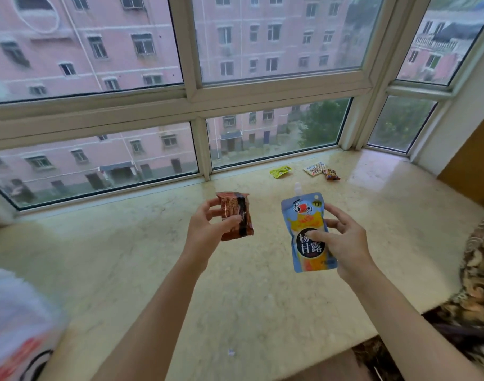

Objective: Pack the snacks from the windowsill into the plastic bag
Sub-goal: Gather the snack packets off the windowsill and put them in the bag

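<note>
Left hand [207,229] grips a brown wrapped snack [235,215]; right hand [342,243] pinches a blue drink pouch [308,232]. Both are held clear above the windowsill [152,270], apparently for transfer to the plastic bag [15,325] at lower left. Three small packets [315,168] remain by the glass.

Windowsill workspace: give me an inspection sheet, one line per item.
Surface: pale marble windowsill, glossy.
Job's things: brown snack packet and blue drink pouch held up; yellow packet, white packet and small brown packet lying by the glass; plastic bag blurred at lower left.
Clutter: small scrap near the front edge.
Grippers: left hand holds the brown snack packet; right hand holds the pouch.
Cables: nothing seen.
Surroundings: window, patterned fabric on the right.
</note>
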Tool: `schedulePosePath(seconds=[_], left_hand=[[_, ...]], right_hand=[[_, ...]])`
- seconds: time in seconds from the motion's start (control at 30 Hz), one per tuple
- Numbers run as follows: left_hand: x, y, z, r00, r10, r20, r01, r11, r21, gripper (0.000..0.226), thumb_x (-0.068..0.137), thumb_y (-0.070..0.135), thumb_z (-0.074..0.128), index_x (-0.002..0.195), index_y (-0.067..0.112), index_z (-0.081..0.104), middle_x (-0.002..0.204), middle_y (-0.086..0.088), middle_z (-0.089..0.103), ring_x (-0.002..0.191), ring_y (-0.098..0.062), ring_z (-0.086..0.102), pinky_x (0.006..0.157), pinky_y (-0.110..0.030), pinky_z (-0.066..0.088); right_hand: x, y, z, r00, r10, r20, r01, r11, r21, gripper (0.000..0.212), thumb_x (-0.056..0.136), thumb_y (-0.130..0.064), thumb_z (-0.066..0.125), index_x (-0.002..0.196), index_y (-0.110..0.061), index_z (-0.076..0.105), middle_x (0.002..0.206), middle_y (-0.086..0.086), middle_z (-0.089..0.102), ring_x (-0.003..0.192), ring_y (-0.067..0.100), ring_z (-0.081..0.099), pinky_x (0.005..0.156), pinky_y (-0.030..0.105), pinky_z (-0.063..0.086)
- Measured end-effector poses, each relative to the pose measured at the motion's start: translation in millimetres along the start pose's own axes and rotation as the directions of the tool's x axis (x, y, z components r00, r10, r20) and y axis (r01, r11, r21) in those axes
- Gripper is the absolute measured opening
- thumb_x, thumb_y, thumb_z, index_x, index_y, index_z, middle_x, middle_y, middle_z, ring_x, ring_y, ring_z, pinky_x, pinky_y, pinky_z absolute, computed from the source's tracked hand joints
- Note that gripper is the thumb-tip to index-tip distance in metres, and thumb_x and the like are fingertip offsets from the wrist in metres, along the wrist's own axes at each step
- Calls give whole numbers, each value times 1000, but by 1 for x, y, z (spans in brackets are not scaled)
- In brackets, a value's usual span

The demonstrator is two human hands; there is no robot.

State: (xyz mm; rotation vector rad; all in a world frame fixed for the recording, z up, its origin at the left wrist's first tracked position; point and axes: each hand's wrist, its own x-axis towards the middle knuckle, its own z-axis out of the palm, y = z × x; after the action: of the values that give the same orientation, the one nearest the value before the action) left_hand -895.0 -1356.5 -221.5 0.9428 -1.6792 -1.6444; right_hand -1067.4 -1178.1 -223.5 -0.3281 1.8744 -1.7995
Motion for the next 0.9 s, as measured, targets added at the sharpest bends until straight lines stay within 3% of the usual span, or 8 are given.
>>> schedulePosePath(seconds=[0.3,0.47,0.63,0.9], left_hand=[[-94,52,-67,995,61,-78,-59,998,27,46,79,19,76,116,28,50,106,4,62,94,-13,63,66,-20,52],[-136,70,-106,990,61,-124,-59,998,24,46,79,18,76,117,27,50,106,4,63,92,-12,64,67,-20,53],[-160,74,-151,986,59,-156,-59,998,0,47,79,17,76,117,27,50,107,2,62,93,-16,65,69,-23,55],[-178,66,-258,970,37,-242,-50,998,-49,40,78,13,76,107,30,55,106,-1,65,91,-17,68,69,-27,56]], right_hand=[[-104,-54,25,995,-65,81,59,996,71,67,67,12,76,111,-36,61,104,11,65,90,26,68,60,35,55],[-149,-77,52,985,-81,150,68,994,88,68,68,12,75,118,-31,60,101,9,65,88,21,68,57,32,54],[-186,-88,95,974,-93,206,71,991,114,65,70,11,74,117,-31,59,100,8,65,80,15,68,53,29,54],[-240,-80,193,955,-93,282,64,992,111,66,69,11,74,117,-31,59,103,9,65,85,19,69,58,32,54]])
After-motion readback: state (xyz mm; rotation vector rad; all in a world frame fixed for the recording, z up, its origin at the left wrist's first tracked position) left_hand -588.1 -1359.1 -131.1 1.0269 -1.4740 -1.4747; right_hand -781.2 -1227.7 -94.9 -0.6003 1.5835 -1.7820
